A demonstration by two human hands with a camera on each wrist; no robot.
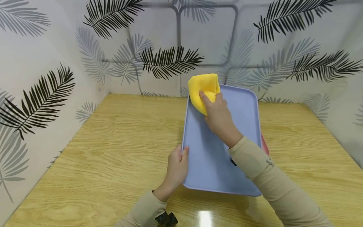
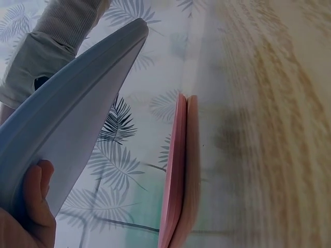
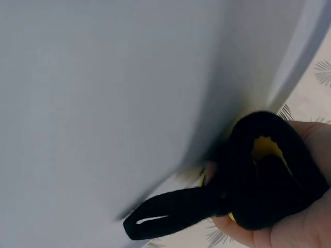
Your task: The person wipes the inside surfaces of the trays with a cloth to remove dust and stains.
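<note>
A light blue rectangular tray with a raised rim is held up at a tilt over the table. My left hand grips its left edge near the lower corner, thumb on the inner face; in the left wrist view, fingers curl round the rim. A folded yellow cloth is bunched in my right hand at the tray's upper left corner. The right wrist view shows the cloth mostly dark with yellow patches, against the tray's inner face and rim.
Behind the blue tray, a pink tray lies on the wooden table, mostly hidden. Its thin edge shows in the left wrist view. Leaf-patterned wall covering stands at the back and both sides. A black device sits at the left wrist.
</note>
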